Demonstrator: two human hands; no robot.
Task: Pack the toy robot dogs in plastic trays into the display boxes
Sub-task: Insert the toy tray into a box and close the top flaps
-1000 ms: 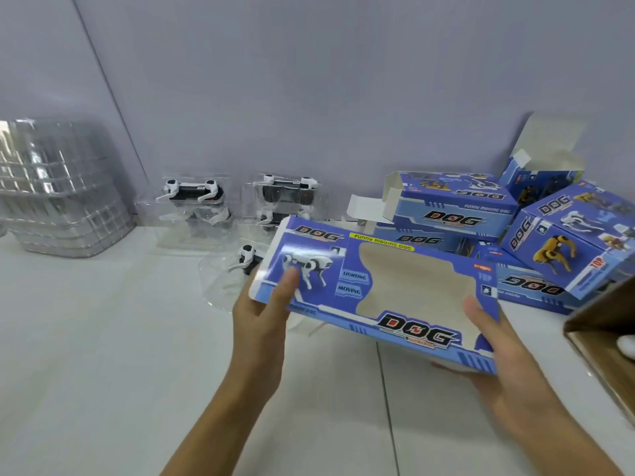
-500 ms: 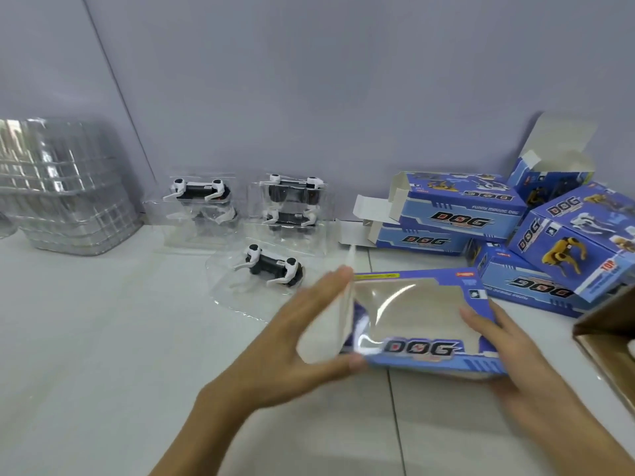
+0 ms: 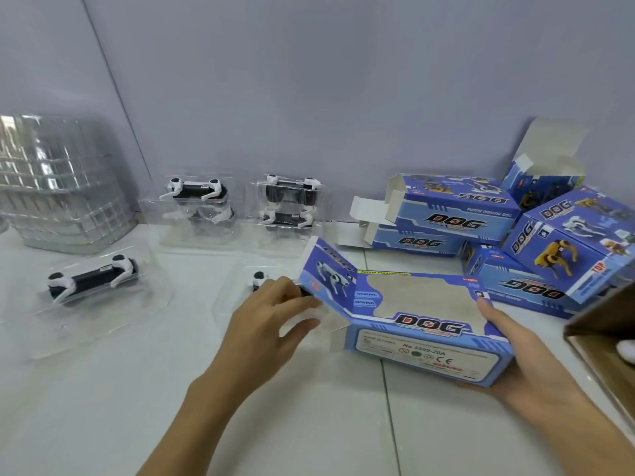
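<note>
The held display box (image 3: 422,324) read "DOG", "LIGHTING", "MOVING" and "No 5599-20A"; a stacked box (image 3: 457,207) at the bench's far right edge read "FUNNY MOVING DOG".
</note>
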